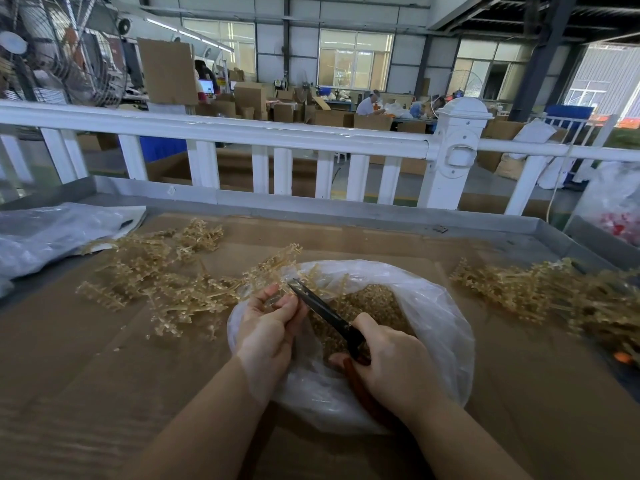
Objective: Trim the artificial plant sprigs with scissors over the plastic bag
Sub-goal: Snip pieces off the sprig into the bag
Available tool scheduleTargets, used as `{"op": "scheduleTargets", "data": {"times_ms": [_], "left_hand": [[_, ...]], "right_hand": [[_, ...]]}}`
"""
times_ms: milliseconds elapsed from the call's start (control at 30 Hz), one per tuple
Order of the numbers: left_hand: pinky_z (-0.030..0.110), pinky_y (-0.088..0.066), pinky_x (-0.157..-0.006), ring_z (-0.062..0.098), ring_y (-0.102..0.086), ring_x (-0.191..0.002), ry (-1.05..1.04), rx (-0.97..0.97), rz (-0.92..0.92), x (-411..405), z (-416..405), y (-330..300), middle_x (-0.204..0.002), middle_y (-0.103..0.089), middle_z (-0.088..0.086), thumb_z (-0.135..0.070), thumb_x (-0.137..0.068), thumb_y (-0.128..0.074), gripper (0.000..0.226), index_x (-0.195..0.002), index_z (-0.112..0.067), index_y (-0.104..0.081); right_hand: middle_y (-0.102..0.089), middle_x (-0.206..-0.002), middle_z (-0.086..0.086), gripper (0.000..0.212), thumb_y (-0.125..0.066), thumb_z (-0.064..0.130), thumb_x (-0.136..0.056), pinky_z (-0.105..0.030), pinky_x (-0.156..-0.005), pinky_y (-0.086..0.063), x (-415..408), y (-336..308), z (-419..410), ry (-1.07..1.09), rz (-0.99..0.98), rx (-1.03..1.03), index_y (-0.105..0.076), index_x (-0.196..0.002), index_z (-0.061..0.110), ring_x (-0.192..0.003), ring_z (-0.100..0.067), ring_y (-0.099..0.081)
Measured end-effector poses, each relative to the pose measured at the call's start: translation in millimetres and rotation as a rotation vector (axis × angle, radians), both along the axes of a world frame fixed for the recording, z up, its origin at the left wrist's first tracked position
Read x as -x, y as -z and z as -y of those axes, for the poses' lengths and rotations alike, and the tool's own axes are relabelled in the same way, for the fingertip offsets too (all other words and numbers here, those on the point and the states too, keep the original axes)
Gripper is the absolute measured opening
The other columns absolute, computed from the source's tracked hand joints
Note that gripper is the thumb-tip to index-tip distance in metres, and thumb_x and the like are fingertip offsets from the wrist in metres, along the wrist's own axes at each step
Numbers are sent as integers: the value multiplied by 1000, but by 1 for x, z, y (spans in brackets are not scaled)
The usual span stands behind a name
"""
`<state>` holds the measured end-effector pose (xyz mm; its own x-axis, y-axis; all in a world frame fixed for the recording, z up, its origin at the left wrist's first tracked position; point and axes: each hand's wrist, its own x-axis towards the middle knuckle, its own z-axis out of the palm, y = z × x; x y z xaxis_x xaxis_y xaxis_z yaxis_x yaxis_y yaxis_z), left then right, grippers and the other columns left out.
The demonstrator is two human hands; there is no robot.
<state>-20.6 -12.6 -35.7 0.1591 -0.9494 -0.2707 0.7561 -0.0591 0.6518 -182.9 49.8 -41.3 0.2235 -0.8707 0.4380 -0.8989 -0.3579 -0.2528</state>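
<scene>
Left of the left hand: a loose pile of sprigs [166, 282] on the cardboard table top [86, 358], stems lying roughly across the view, tips reaching toward the hand. Well beyond it to the left, a crumpled spare bag [52, 237].

Left hand [266, 327] — fingers curled around the stem of one sprig [277, 265], which runs up and away from the fingertips, leaning left, over the left rim of the plastic bag [433, 323]. Hand rests over that rim.

Between the hands: scissors [322, 310], long axis running diagonally from the right hand up-left to the left fingertips. Blade tip sits just beside the held stem; whether the blades are parted cannot be told.

Right hand [391, 365] — clenched on the red scissor handles, over the bag's middle, nearer the body than the left.

Under and beyond both hands: trimmings [374, 303] heaped in the bag.

Right of the right hand, well apart — a second pile of sprigs [554, 292].

Judgement: cut point lies just above the left fingertips; the left hand is nearer to it.
</scene>
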Motion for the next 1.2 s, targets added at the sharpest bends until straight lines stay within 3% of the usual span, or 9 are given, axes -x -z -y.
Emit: {"op": "scheduleTargets", "data": {"times_ms": [133,333,800,1000,1067,1200], "left_hand": [[21,-54,-47,16,-60,-71,-17,20,14,1,-1,0,-76,-55,8,13,-89,-49,29,-92,-16,-52],[20,-53,-46,8,-66,-50,-17,28,44,1,-4,-1,-76,-55,8,14,-90,-47,31,-94,-17,-52],[21,-54,-48,16,-61,-71,-7,26,46,1,-6,-2,-77,-55,8,13,-90,-48,31,-96,-17,-51],[22,-56,-50,18,-61,-75,-42,20,32,4,-9,-6,-80,-57,9,14,-91,-46,29,-100,-13,-49],[20,-54,-48,17,-61,-74,-60,15,36,5,-9,-6,-81,-56,10,14,-91,-45,30,-106,-13,-47],[20,-53,-46,18,-61,-72,-55,18,24,4,-10,-6,-81,-57,10,14,-91,-46,30,-95,-15,-49]], "right_hand": [[-61,-85,8,45,-51,67,-83,-22,-64,-44,2,-2,-3,-24,26,-14,-50,-106,28,-76,-12,-60],[-58,-90,8,48,-49,67,-84,-19,-68,-39,2,-4,-5,-28,0,-28,-49,-112,28,-83,-12,-58],[-61,-91,8,46,-48,64,-86,-26,-70,-50,0,4,-1,18,-20,-27,-43,-116,30,-82,-13,-61],[-61,-88,8,48,-47,65,-85,-19,-64,-38,1,4,-4,18,-41,17,-48,-117,29,-79,-13,-61],[-61,-88,9,47,-48,64,-85,-20,-65,-40,1,3,-5,13,-39,19,-48,-116,30,-80,-13,-61],[-60,-91,8,45,-47,64,-86,-23,-67,-43,0,3,-5,19,-25,6,-46,-116,30,-83,-14,-61]]}}
